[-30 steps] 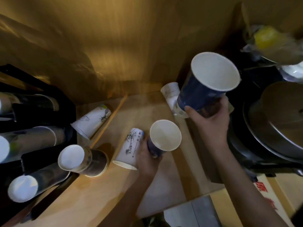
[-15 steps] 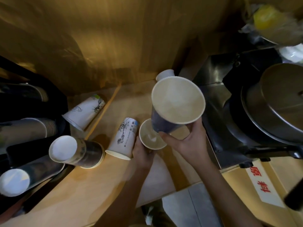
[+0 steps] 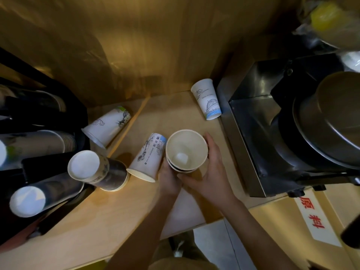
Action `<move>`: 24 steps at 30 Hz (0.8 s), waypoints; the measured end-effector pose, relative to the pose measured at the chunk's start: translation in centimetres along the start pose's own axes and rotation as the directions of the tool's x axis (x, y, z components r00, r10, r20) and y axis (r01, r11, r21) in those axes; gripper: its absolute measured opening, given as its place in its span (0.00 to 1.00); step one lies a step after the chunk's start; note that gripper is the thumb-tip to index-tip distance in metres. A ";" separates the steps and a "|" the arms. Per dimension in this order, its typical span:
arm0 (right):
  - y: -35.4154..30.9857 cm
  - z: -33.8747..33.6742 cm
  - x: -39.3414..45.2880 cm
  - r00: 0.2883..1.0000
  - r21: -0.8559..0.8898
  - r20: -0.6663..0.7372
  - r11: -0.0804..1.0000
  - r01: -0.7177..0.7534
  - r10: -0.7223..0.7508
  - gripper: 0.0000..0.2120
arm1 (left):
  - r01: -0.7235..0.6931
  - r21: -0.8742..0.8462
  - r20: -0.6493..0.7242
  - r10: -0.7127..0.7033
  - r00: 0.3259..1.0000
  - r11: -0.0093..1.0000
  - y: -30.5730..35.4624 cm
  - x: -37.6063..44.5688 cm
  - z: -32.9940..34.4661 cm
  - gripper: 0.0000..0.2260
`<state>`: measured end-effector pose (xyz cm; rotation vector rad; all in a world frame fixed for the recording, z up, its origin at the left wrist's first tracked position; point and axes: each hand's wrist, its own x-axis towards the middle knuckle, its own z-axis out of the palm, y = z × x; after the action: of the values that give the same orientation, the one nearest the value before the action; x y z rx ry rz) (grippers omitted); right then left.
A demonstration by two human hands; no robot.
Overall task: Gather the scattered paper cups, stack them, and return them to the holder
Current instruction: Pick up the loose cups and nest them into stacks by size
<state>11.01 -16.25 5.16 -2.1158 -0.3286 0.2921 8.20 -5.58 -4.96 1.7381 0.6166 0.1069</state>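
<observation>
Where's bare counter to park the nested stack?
Free: the strip between the upside-down white cup by the steel machine and the nested stack in both hands; also the near counter left of the left forearm. Crowded: by the holder, where the dark stack and two tipped white cups lie.

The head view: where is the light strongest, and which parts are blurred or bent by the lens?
Head view: warm glare lies on the wooden wall; the holder at left sits in deep shadow; the yellow item at top right is smeared; the wide lens bows the edges, while the nested cups at centre between both hands look fairly sharp.
</observation>
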 end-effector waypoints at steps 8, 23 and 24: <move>0.5 0.2 -0.4 0.992 -0.192 0.124 0.981 0.003 0.022 0.45 | -0.066 0.123 0.042 0.062 0.997 0.990 -0.5 -0.1 -0.9 0.29; 0.7 0.0 1.0 0.997 -0.160 0.076 0.987 0.018 -0.006 0.44 | -0.296 0.785 0.140 0.310 0.940 0.544 0.9 -1.3 -7.4 0.35; 0.8 0.1 1.0 0.997 -0.148 0.074 0.989 0.010 0.001 0.44 | -0.245 0.832 0.137 0.242 0.960 0.498 0.6 -0.9 -7.3 0.38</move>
<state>11.97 -16.21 4.36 -2.2538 -0.4098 0.3539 4.75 0.40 -2.24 2.7993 0.4193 -0.0120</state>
